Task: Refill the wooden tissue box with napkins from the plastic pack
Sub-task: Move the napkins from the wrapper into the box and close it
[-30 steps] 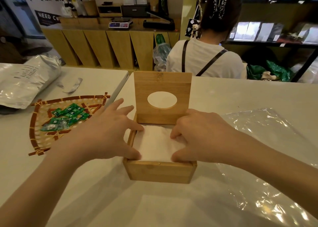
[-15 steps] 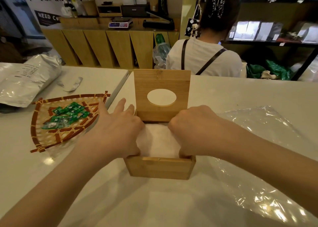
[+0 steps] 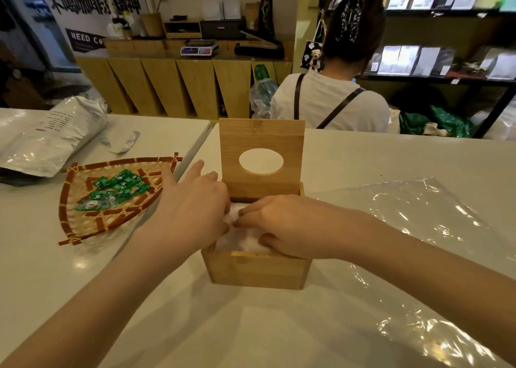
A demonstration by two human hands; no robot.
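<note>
The wooden tissue box [image 3: 257, 270] stands in the middle of the white counter. Its hinged lid [image 3: 261, 133], with an oval hole, is upright at the back. A white stack of napkins [image 3: 245, 243] fills the box. My left hand [image 3: 195, 214] reaches in from the left, thumb side down on the napkins, two fingers spread past the box's left edge. My right hand [image 3: 287, 228] comes in from the right, its fingertips pinched on the top napkin near the middle. The two hands meet over the stack and hide most of it. The clear plastic pack [image 3: 418, 228] lies flat to the right.
A woven fan-shaped tray [image 3: 83, 228] with green wrapped sweets sits left of the box. A silver foil bag [image 3: 50, 141] lies at the far left. Behind the counter a person [image 3: 329, 102] in a white top stands facing away. Shelves line the right wall.
Both hands have moved from the stack's sides toward its middle, fingers closing on the top napkins. The view has shifted slightly closer to the box.
</note>
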